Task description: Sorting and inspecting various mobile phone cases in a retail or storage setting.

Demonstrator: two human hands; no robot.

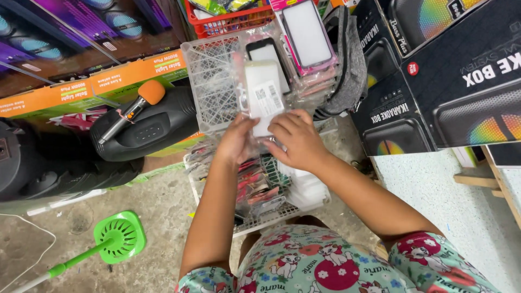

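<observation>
Head view: both hands grip a white, clear-wrapped, seemingly phone-case packet (262, 93).

Both hands hold a white phone case in clear plastic wrap (264, 95), a white barcode label (269, 97) on its front. More bagged cases, one pink-edged (308, 35), stand in the white basket (209, 81) behind. Black speaker boxes with rainbow grilles (461, 81) stacked at right; flat orange carton (97, 81) at left.
</observation>
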